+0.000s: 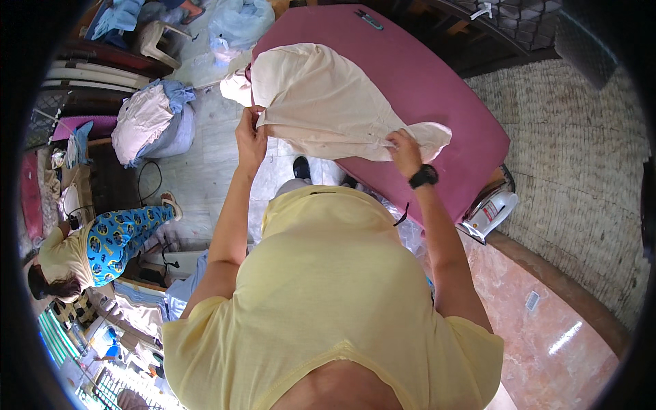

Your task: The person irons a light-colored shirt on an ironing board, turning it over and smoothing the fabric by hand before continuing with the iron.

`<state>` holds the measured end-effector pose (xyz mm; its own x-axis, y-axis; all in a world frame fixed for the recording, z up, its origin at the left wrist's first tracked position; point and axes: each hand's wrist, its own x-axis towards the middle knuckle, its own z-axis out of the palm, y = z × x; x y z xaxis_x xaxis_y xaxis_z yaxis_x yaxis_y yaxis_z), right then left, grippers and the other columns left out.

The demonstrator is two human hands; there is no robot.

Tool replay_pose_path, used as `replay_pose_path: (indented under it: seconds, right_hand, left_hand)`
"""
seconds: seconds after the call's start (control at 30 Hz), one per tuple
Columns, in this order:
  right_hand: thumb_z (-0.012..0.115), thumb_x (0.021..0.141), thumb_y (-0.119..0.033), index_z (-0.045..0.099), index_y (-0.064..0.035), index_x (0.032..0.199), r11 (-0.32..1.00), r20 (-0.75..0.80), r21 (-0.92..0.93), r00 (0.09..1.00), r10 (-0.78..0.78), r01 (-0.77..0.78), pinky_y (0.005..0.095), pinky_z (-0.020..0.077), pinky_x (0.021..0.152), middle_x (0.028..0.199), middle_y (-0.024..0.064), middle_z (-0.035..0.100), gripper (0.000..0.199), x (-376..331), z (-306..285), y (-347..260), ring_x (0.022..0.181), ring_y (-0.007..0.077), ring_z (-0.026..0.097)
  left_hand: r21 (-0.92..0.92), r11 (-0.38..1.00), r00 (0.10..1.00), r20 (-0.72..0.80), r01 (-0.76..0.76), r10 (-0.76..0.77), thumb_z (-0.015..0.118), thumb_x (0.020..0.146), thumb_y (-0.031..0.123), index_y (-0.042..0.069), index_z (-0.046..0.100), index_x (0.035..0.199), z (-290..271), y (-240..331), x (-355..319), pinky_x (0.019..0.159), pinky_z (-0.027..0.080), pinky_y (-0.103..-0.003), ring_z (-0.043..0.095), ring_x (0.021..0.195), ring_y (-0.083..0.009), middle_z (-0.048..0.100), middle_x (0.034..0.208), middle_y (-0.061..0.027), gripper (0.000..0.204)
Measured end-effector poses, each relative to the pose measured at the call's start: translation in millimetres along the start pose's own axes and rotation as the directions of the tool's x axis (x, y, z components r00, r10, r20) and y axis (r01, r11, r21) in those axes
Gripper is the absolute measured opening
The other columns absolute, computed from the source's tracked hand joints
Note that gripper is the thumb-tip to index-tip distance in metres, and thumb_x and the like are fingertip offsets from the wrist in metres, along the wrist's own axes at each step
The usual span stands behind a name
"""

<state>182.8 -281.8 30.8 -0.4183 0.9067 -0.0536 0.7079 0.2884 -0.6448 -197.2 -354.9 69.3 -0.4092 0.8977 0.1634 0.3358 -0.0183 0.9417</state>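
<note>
A cream cloth garment (pixel 321 96) lies partly over the maroon padded table (pixel 451 102), its near edge stretched between my hands. At the left end of that edge, my left hand (pixel 253 130) is closed on the cloth, off the table's left side. My right hand (pixel 405 149), below a black wristwatch, pinches the same edge farther right, over the table. A pale end of the cloth spreads out past my right fingers. Another part hangs over the table's far left edge. Which part of the garment I hold cannot be made out.
Small thread snips (pixel 369 19) lie at the table's far end. A white iron (pixel 490 213) rests on a stand by its right corner. Bundled clothes (pixel 154 119) sit on the floor at left, near a plastic stool (pixel 160 42). Another person (pixel 102 246) is at the left.
</note>
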Motion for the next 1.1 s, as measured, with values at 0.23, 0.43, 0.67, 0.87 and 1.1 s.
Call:
replay_pose_path:
  seconds: [0.23, 0.43, 0.67, 0.87, 1.1]
  right_hand:
    - [0.080, 0.076, -0.015, 0.069, -0.0071, 0.100, 0.990, -0.013, 0.079, 0.993, 0.121, -0.120, 0.0398, 0.0507, 0.083, 0.100, 0.0108, 0.063, 0.028, -12.3, -41.1, 5.7, 0.098, 0.0291, 0.063]
    - [0.078, 0.076, -0.013, 0.067, -0.0090, 0.102, 0.977, 0.004, -0.072, 0.980, -0.200, 0.200, 0.0433, 0.0501, 0.082, 0.097, 0.0087, 0.060, 0.029, -18.3, 30.5, -27.1, 0.099, 0.0313, 0.060]
    - [0.062, 0.075, 0.007, 0.057, -0.0036, 0.091, 0.970, -0.036, 0.091, 0.974, -0.224, 0.226, 0.0486, 0.0487, 0.079, 0.094, 0.0173, 0.061, 0.020, 24.2, -12.3, -40.2, 0.091, 0.0410, 0.060]
    - [0.061, 0.082, -0.004, 0.051, -0.0061, 0.103, 0.823, -0.346, -0.289, 0.748, -0.566, 0.489, 0.0507, 0.0512, 0.070, 0.083, 0.0213, 0.065, 0.023, 146.0, -197.6, -129.0, 0.082, 0.0445, 0.066]
    - [0.059, 0.088, -0.008, 0.056, -0.0048, 0.109, 0.768, -0.508, -0.289, 0.588, -0.629, 0.572, 0.0403, 0.0510, 0.073, 0.091, 0.0147, 0.066, 0.021, 208.1, -297.1, -258.3, 0.083, 0.0332, 0.067]
  left_hand:
    - [-0.048, 0.998, 0.998, -0.030, 0.051, -0.053, 0.047, 0.084, -0.013, 0.000, 0.056, 0.112, 16.2, -1.8, -4.6, 0.067, 0.044, -0.024, 0.054, 0.077, -0.0103, 0.059, 0.083, -0.0042, 0.032]
    - [-0.029, 0.991, 0.991, -0.041, 0.128, -0.129, 0.050, 0.085, -0.012, 0.001, 0.056, 0.112, 20.9, 4.1, -6.0, 0.067, 0.043, -0.023, 0.053, 0.076, -0.0093, 0.057, 0.081, -0.0023, 0.030]
    - [0.060, 0.997, 0.999, -0.029, 0.040, -0.038, 0.065, 0.075, -0.013, 0.002, 0.061, 0.101, 10.0, 5.1, -10.7, 0.064, 0.047, -0.027, 0.051, 0.066, -0.0117, 0.053, 0.074, -0.0014, 0.030]
    - [0.422, 0.904, 0.980, -0.197, 0.071, 0.015, 0.068, 0.073, 0.000, -0.001, 0.070, 0.095, -12.2, -22.8, 15.4, 0.073, 0.053, -0.042, 0.066, 0.076, -0.0337, 0.067, 0.082, -0.0183, 0.022]
    - [0.647, 0.643, 0.911, -0.329, 0.410, -0.250, 0.069, 0.081, 0.018, 0.002, 0.073, 0.097, -75.6, -85.8, 36.7, 0.075, 0.055, -0.044, 0.069, 0.084, -0.0384, 0.071, 0.090, -0.0202, 0.023]
